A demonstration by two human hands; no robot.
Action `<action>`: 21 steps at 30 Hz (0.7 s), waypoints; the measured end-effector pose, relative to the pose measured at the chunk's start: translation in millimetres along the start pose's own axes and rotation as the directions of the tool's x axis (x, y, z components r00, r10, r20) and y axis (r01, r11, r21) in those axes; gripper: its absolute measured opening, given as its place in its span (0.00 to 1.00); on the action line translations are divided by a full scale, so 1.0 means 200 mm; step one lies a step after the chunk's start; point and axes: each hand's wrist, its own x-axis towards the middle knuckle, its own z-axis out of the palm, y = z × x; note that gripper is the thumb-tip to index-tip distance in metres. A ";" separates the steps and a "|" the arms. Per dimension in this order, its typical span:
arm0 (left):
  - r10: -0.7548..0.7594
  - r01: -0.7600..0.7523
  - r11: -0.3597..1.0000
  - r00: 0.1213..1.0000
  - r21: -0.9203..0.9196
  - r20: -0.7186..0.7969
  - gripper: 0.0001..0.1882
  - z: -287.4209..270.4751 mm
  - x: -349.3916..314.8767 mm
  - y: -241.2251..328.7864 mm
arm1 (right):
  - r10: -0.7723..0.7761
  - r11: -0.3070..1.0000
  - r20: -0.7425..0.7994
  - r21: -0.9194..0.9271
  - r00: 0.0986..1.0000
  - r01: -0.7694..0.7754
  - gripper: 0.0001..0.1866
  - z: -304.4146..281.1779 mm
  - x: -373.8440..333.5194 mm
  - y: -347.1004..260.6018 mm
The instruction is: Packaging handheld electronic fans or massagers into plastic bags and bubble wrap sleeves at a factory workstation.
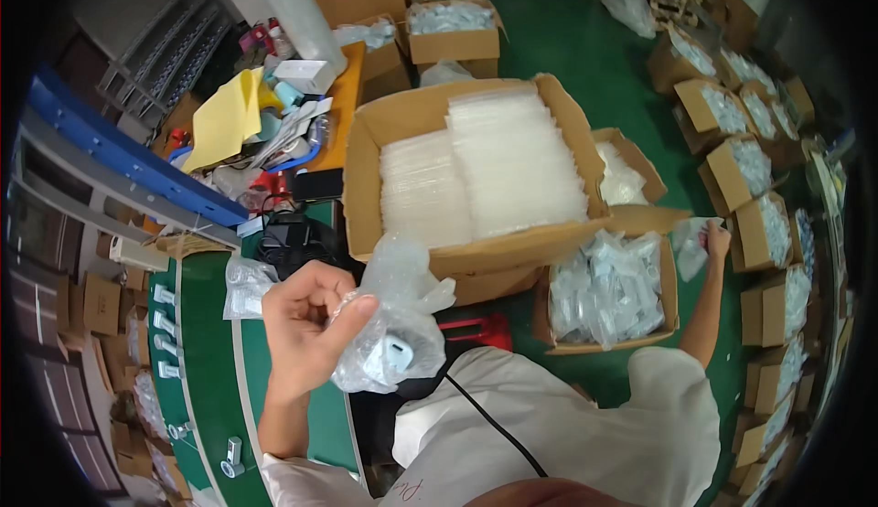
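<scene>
My left hand (306,324) pinches a clear bubble-wrap bag (393,278) in front of me, above the edge of the green worktable. Inside the bag a small light-blue device (391,353) shows through the plastic. Out to the far right, my right hand (717,237) is closed on a translucent plastic bag (690,249), whose contents I cannot make out. Just beyond the left hand stands a large cardboard box (476,258) holding stacks of flat bubble-wrap bags (521,164). Between my hands is a smaller carton (604,341) full of bagged items (605,288).
On the green worktable (206,352) to the left, several pale-blue devices (165,324) lie in a row, with a bagged item (247,288) nearby. A red stool (480,331) stands under the large box. Cartons of bagged goods (750,164) line the right side.
</scene>
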 end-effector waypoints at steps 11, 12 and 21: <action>0.245 -0.241 0.968 0.872 -0.064 0.424 0.07 0.84 0.10 -0.12 | 0.282 0.848 0.664 0.164 0.692 -0.503 0.13 0.64 -0.57 1.06; 0.321 -0.337 0.940 0.821 -0.053 0.473 0.07 0.96 0.10 -0.13 | 0.236 0.789 0.626 0.324 0.744 -0.523 0.13 0.70 -0.72 1.02; 0.582 -0.871 0.467 0.175 -0.150 0.794 0.07 1.87 -0.13 -0.97 | -0.241 -0.676 0.804 0.263 0.544 -0.688 0.24 0.63 -1.93 0.45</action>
